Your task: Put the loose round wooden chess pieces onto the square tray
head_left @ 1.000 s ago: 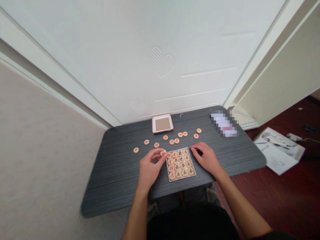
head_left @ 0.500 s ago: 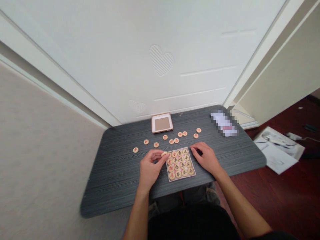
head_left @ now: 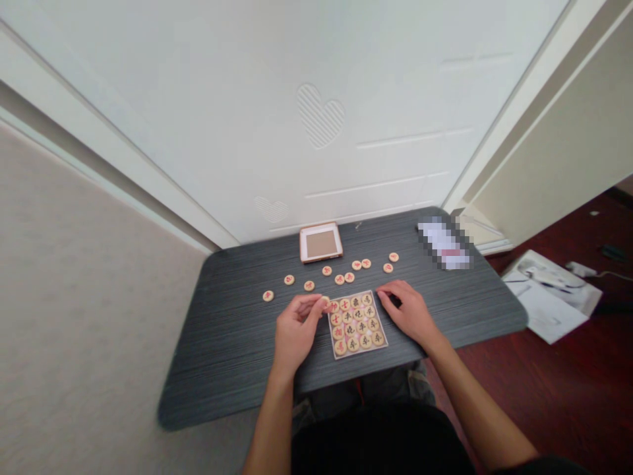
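1. The game piece (head_left: 325,301) in the left hand (head_left: 295,333) is mostly covered by finger and thumb; its marking cannot be read.
2. The right hand (head_left: 406,315) curls over, hiding its lower fingers.
3. The red marks on the loose pieces (head_left: 327,270) are too small to make out.
4. Coarse blocks mask the item (head_left: 445,244) at the desk's (head_left: 237,343) far right corner.
5. The shirt (head_left: 380,439) is cut off by the bottom edge, the door (head_left: 237,119) by the top.
6. The trousers (head_left: 390,389) are partly hidden under the desk.
7. The dark object (head_left: 614,253) near the right edge is too blurred to tell.
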Demonstrator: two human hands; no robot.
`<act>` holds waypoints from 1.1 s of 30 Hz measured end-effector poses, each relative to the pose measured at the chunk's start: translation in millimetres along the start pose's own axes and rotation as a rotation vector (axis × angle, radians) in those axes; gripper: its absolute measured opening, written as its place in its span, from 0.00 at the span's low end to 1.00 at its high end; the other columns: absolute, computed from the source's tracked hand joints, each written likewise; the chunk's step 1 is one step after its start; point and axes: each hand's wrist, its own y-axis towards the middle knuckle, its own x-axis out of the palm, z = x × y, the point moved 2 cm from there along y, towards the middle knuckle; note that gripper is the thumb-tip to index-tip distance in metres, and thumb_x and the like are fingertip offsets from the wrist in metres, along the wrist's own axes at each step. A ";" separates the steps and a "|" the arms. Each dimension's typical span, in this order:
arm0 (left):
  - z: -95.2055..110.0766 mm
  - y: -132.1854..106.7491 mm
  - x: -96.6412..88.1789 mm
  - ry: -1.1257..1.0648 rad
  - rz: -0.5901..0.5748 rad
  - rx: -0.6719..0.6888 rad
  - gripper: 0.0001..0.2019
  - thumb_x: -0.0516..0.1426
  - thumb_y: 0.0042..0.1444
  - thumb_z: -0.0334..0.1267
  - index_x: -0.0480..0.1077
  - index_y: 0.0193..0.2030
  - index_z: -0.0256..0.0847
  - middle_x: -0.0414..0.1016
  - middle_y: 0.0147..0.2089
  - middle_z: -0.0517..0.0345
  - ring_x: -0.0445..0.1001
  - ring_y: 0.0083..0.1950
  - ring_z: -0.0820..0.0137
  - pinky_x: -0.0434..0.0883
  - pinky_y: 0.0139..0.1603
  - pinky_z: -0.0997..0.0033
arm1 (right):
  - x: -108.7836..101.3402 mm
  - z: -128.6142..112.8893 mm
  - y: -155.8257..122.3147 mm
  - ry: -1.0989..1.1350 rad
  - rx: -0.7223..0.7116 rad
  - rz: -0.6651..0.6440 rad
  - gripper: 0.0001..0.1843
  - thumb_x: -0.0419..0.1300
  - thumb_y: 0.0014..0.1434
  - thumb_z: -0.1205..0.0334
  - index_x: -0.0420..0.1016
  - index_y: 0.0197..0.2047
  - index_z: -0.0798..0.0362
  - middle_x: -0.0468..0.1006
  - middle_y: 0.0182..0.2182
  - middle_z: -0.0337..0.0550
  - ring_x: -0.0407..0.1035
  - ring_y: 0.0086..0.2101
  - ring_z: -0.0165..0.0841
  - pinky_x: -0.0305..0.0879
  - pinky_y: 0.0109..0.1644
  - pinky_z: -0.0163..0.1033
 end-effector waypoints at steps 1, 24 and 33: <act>-0.8 0.3 -0.4 0.007 0.000 0.000 0.15 0.63 0.60 0.50 0.75 0.44 0.40 0.85 0.39 0.50 0.85 0.39 0.62 0.82 0.43 0.61 | 0.1 0.1 0.0 0.000 -0.002 0.001 0.10 0.56 0.69 0.60 0.80 0.44 0.47 0.83 0.40 0.46 0.75 0.42 0.41 0.72 0.50 0.48; 12.1 -5.0 6.7 0.137 -0.036 0.110 0.11 0.66 0.58 0.44 0.76 0.45 0.42 0.82 0.38 0.56 0.82 0.37 0.67 0.80 0.41 0.68 | -1.0 0.2 -0.2 0.025 0.010 0.003 0.09 0.57 0.69 0.60 0.80 0.44 0.47 0.83 0.40 0.45 0.75 0.43 0.40 0.71 0.51 0.47; 8.6 -11.8 16.9 -0.017 -0.121 0.115 0.10 0.64 0.61 0.42 0.75 0.47 0.42 0.82 0.43 0.54 0.83 0.41 0.66 0.80 0.43 0.68 | -5.6 -4.4 -0.5 0.080 0.025 0.055 0.10 0.57 0.69 0.59 0.80 0.45 0.48 0.83 0.40 0.45 0.75 0.41 0.39 0.71 0.46 0.44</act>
